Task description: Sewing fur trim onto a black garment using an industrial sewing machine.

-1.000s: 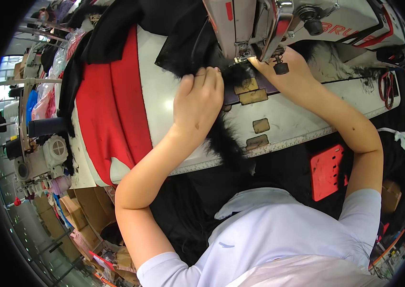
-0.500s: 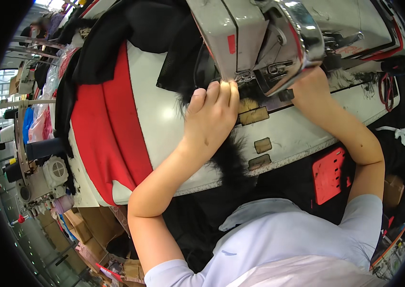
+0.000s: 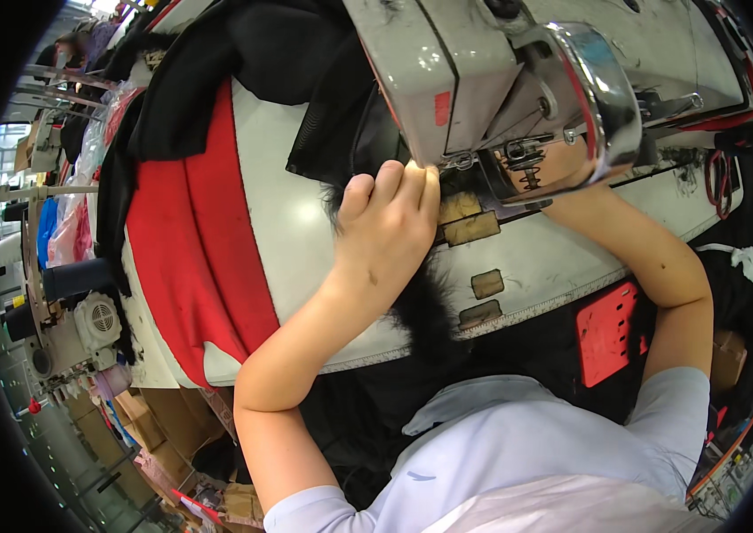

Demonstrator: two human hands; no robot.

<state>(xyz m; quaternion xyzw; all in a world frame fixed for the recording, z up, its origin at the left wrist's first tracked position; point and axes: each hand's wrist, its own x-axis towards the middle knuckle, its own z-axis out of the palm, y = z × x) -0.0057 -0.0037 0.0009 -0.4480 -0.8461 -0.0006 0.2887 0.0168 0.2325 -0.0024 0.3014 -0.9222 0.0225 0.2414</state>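
My left hand (image 3: 389, 220) is at the left of the sewing machine head (image 3: 434, 71), its fingers curled and pressed together by the lit needle area. It holds a strip of black fur trim (image 3: 425, 315), which comes out below the palm and hangs over the table's front edge. Next to those fingers lies black fabric (image 3: 327, 133) with a mesh-like surface. My right hand (image 3: 563, 169) reaches behind the shiny metal guard (image 3: 614, 107). Its fingers are mostly hidden there, so their grip does not show.
Red fabric (image 3: 194, 240) with black parts drapes over the left of the white machine table (image 3: 292, 258). A ruler strip runs along the front edge. Red-handled scissors (image 3: 719, 185) lie at the right. A red perforated plate (image 3: 605, 333) sits below the table edge.
The machine head now appears slightly farther right and lower, as the view has shifted. More of my right hand shows through the guard. My left hand stays by the needle area.
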